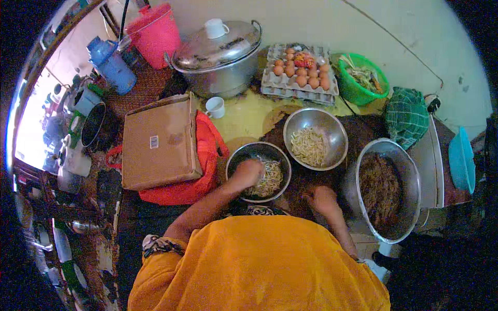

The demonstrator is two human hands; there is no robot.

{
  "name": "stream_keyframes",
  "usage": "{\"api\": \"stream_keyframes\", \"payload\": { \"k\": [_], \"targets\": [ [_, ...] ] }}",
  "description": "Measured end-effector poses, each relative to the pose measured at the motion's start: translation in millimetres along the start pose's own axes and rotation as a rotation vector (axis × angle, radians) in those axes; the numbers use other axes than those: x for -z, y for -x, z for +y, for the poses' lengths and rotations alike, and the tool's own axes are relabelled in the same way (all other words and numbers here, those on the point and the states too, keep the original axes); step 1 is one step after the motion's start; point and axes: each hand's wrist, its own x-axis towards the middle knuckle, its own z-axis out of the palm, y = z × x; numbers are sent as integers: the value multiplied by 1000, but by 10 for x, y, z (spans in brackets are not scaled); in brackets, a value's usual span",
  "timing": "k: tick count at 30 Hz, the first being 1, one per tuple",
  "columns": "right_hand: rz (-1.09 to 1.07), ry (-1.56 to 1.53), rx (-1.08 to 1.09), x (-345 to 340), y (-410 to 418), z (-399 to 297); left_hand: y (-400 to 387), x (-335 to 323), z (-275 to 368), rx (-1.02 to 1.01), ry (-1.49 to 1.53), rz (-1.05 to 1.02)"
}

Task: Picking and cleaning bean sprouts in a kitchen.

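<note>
My left hand (249, 173) reaches into a steel bowl (288, 161) of what look like bean sprouts (271, 179); its fingertips are too blurred to tell a hold. To the right of that bowl, my right hand (321, 199) is low over the dark tabletop, its fingers curled and partly hidden; whether it holds anything does not show. A second steel bowl (338, 136) with pale sprouts (309, 147) stands just behind, between the two hands. Right of my right hand is a large metal basin (413, 194) with a brown mass (379, 190) in it.
A cardboard box (167, 144) lies on a red bag (212, 155) at left. Behind stand a white cup (215, 107), a lidded aluminium pot (221, 74), egg trays (299, 95) and a green basket (350, 89). A green checked cloth (407, 116) and turquoise basin (461, 161) are at right.
</note>
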Motion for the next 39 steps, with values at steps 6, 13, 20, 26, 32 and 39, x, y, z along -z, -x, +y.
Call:
{"api": "stream_keyframes", "payload": {
  "k": [6,13,20,26,32,39],
  "targets": [
    [134,-91,83,65,-46,-59,27,27,-19,-15,42,-20],
    [158,-76,206,270,-206,-423,53,-105,-117,-22,-34,65],
    [274,-333,422,373,-350,-655,198,490,133,132,709,228],
    [365,-686,494,666,-434,-1018,297,948,432,135,755,275],
    [398,-602,528,811,-450,-1190,348,1072,532,132,639,312],
    [519,-596,606,745,-479,-1157,307,1107,617,43,777,316]
  ]
}}
